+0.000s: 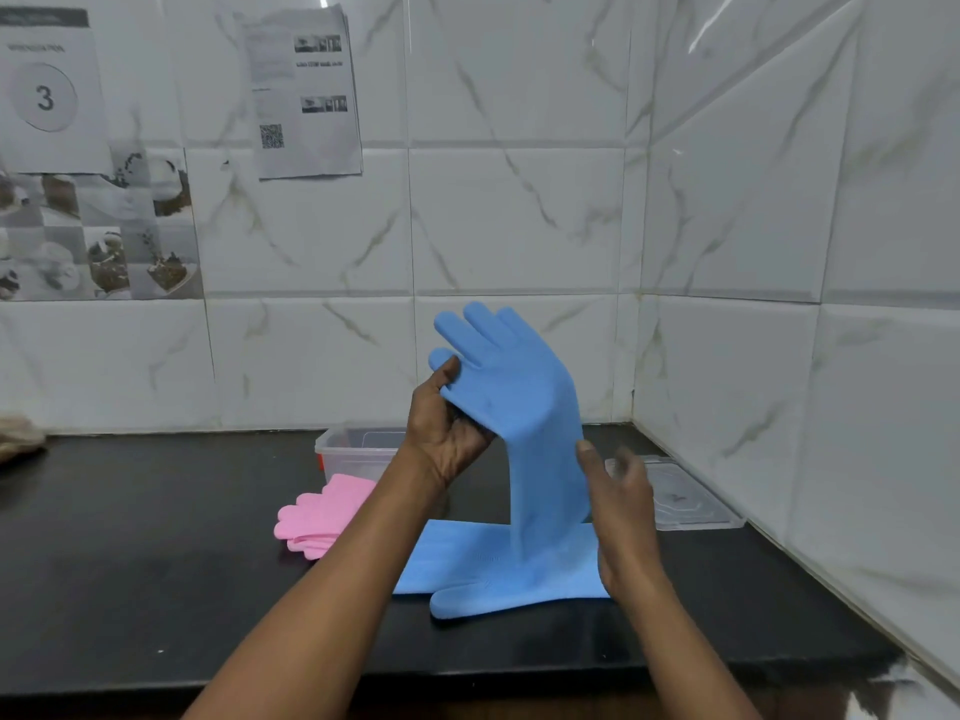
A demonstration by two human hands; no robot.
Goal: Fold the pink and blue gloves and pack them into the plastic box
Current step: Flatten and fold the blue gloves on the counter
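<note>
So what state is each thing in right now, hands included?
Raised blue glove: unfolded, held upright, fingers up.
Flat blue glove: lying unfolded on counter.
Pink gloves: stacked flat on counter.
Plastic box: open.
Lid: off, on counter.
Left hand: grips raised blue glove.
Right hand: open, blurred.

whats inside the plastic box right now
Nothing shows in the visible left part of the plastic box; its right part is covered by the left hand holding a blue glove.
</note>
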